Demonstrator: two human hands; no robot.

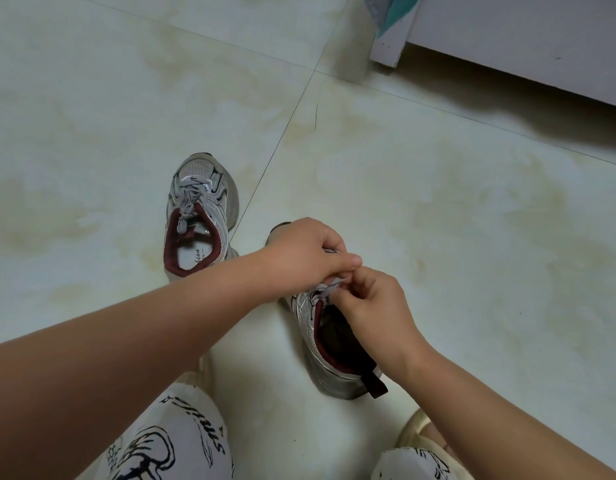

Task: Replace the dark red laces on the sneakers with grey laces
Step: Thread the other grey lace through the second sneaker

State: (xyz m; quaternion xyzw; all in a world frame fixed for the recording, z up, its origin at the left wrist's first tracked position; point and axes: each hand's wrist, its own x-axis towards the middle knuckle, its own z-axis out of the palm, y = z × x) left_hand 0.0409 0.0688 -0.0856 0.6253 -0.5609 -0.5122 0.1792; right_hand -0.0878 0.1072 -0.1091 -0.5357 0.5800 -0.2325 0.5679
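Evidently near done: left hand (305, 251) and right hand (372, 303) both pinched on grey lace (334, 284), tying near sneaker (334, 362); far sneaker (199, 209) laced.

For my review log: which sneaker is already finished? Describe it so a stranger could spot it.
On the pale tiled floor, two sneakers stand ahead of the person's knees. The finished sneaker is the farther, untouched one, its grey lace knotted, unlike the nearer sneaker under both hands.
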